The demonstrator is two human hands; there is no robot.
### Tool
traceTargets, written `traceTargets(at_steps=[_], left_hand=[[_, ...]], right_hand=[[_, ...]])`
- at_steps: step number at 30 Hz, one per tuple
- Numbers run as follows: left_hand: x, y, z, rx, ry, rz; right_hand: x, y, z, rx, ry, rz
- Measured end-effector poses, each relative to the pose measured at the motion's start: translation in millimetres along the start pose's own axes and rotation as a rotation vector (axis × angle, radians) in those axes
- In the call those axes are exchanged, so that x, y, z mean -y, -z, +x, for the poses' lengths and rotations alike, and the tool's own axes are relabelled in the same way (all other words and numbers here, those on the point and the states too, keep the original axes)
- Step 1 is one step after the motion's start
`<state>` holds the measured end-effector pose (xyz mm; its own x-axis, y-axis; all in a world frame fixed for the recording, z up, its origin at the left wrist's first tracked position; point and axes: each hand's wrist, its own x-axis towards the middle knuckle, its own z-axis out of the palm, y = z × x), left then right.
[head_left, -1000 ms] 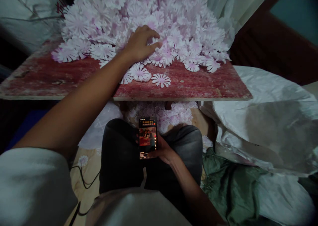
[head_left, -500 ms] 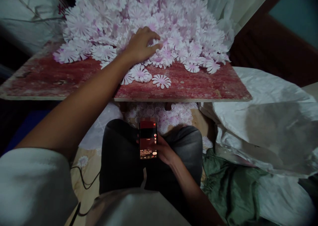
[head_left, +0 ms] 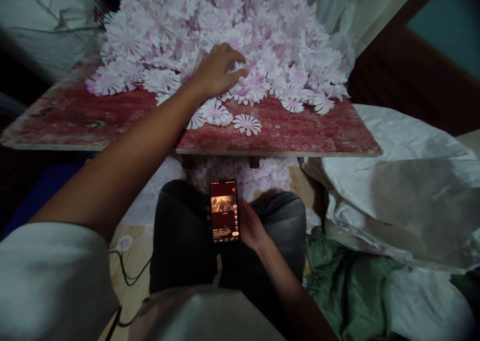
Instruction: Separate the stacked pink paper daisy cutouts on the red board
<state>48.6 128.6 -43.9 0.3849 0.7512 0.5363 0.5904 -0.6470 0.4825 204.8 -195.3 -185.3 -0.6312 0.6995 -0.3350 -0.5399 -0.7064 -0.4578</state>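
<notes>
My left hand (head_left: 221,71) rests at the front of a large heap of white and pale purple paper-like flowers (head_left: 172,26). Its thumb and fingers are apart, with a gap between them, and nothing is held. Over my lap, my right hand (head_left: 252,227) holds a phone (head_left: 225,211) upright from its right side, fingertips showing at the left edge. The lit screen shows a brownish picture on a dark background. One loose flower (head_left: 247,124) lies near the front edge of the red wooden board (head_left: 292,136).
White sacks (head_left: 416,191) lie at the right, beside green cloth (head_left: 348,286). More flowers (head_left: 262,173) are on the floor under the board. A black cable (head_left: 129,281) runs along the floor at the left. Another white sack (head_left: 48,11) stands at the back left.
The phone's screen has changed from a mostly dark red view to one with a brownish picture. My right thumb has moved off the screen. My left hand stays about the same on the flowers.
</notes>
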Motion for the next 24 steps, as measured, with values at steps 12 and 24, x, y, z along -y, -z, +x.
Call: traceTargets(at_steps=[12, 24], left_hand=[[-2, -0.1, 0, -0.009, 0.024, 0.014], [-15, 5.4, -8, 0.031, 0.042, 0.086]], right_hand=[[1, -1, 0, 0.042, -0.063, 0.170], [0, 44, 74, -0.221, -0.119, 0.138]])
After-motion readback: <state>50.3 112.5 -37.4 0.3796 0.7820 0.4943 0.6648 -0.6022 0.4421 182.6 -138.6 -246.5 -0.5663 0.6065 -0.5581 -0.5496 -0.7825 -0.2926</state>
